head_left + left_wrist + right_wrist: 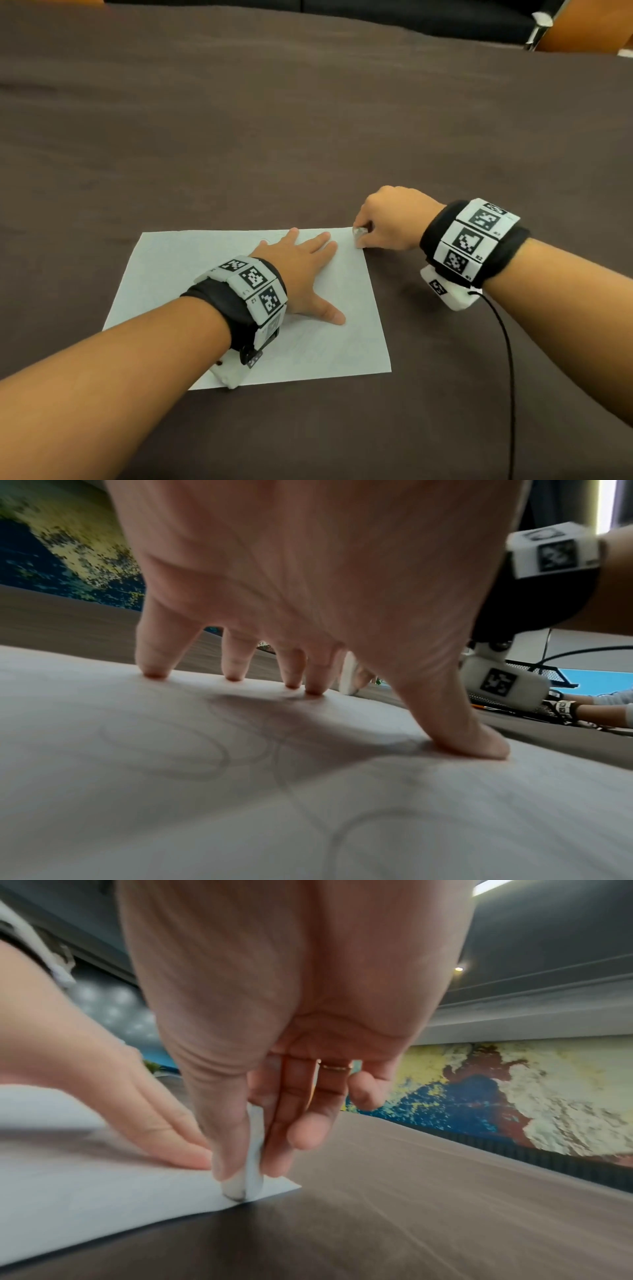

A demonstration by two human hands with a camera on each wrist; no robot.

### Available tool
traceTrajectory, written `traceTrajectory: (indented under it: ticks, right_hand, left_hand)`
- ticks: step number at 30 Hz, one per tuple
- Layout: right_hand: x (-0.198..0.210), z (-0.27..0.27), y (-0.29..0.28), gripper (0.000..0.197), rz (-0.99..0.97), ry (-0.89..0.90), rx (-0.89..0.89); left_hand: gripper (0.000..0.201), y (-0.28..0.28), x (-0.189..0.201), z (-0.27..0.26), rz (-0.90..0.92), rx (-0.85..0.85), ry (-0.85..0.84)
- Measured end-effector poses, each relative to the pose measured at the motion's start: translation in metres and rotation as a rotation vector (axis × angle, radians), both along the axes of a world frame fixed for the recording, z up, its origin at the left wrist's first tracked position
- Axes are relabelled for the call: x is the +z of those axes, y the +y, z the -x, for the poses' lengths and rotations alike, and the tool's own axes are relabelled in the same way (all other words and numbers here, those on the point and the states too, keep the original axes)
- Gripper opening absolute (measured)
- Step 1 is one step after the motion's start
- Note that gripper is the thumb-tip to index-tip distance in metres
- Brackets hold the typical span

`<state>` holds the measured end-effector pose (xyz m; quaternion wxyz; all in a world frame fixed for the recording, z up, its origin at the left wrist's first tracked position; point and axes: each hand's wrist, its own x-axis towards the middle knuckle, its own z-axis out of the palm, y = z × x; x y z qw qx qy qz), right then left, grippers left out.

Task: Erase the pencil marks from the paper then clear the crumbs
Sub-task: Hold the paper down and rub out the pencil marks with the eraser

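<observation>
A white sheet of paper [171, 274] lies on the dark brown table [308, 137]. My left hand [301, 270] lies flat on the sheet with spread fingers, fingertips [156, 673] and thumb pressing down. Faint looping pencil marks [178, 748] run across the paper [137, 818] beneath that palm. My right hand [387, 219] pinches a white eraser [359, 234] between thumb and fingers. The eraser [251, 1172] stands on end, its greyed tip touching the paper [103, 1191] at the far right corner, just beside my left fingertips [185, 1158].
A black cable [507, 359] trails from the right wrist device toward the near edge. Chairs with orange backs [582, 31] stand beyond the far table edge. A colourful mural [514, 1096] covers the wall. Bare tabletop surrounds the sheet.
</observation>
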<state>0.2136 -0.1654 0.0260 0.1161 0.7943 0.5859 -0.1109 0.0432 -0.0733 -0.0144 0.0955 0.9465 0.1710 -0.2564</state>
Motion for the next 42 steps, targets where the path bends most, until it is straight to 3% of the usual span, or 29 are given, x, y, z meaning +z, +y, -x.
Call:
traceTrajectory:
  ticks: [8,17,26,35,42]
  right_hand:
    - [-0.003,0.028,-0.043,0.025,0.091,-0.059,0.238]
    - [0.000,0.007,-0.004,0.022,0.011,-0.046,0.073]
    - [-0.002,0.044,-0.050,0.030,0.134,-0.104,0.345]
    - [0.003,0.009,-0.006,0.025,0.066,-0.099,0.105]
    - [-0.003,0.037,-0.046,0.030,0.129,-0.070,0.279]
  left_hand:
    - [0.126,0.000,-0.001,0.000,0.002,-0.002,0.000]
    - [0.124,0.000,0.000,0.000,-0.005,-0.013,-0.004]
    - [0.126,0.000,-0.001,0.000,-0.002,-0.013,-0.003]
    - [0.125,0.000,0.001,0.000,-0.007,-0.018,0.002]
    - [0.126,0.000,0.000,0.000,-0.003,-0.013,0.006]
